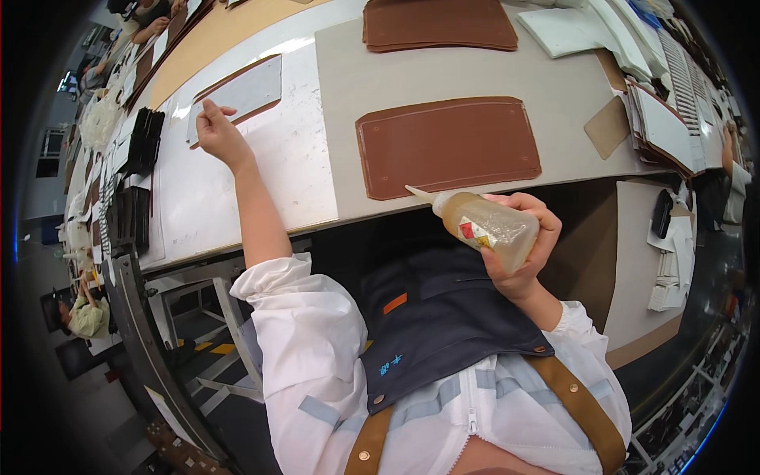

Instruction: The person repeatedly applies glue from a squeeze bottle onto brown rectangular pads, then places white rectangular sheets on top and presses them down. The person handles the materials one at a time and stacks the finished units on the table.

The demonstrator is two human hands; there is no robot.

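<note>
My right hand (529, 241) is wrapped round a translucent squeeze bottle (484, 224) of yellowish liquid, tilted with its thin nozzle to the left. The nozzle tip is at the near edge of a brown leather panel (448, 147), which lies flat on the grey table covering. On the left, my left hand (220, 136) is closed, fingers curled, over the left part of a grey rectangular sheet (257, 87). Brown edges show along that sheet. What the fingers hold, if anything, is hidden.
A stack of brown panels (440, 25) lies at the far side. White sheets (564, 32) and a tan card (608, 127) are to the right. Black stacked pieces (142, 142) stand left. Below right is a shelf (633, 261). Other people work at the left.
</note>
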